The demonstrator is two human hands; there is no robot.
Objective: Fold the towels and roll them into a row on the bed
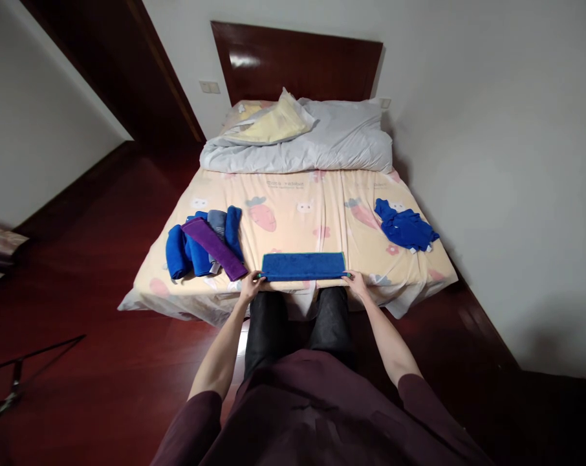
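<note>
you are standing at the foot of the bed [322, 213], whose sheet is printed with carrots and rabbits. your left hand [251, 285] is pinching the left end of the folded blue towel [303, 266], and your right hand [356, 283] is pinching its right end; both grips are closed on the cloth. the towel is lying flat on the near edge of the mattress, straight ahead at 12 o'clock from your body. at 10 o'clock a stack of folded towels [191, 249] is resting with a purple towel [214, 247] across it. at 2 o'clock a crumpled blue cloth [404, 226] is lying well apart. a grey duvet [322, 142] is bunching against the dark headboard [297, 61]. red-brown flooring [89, 272] is surrounding the bed.
</note>
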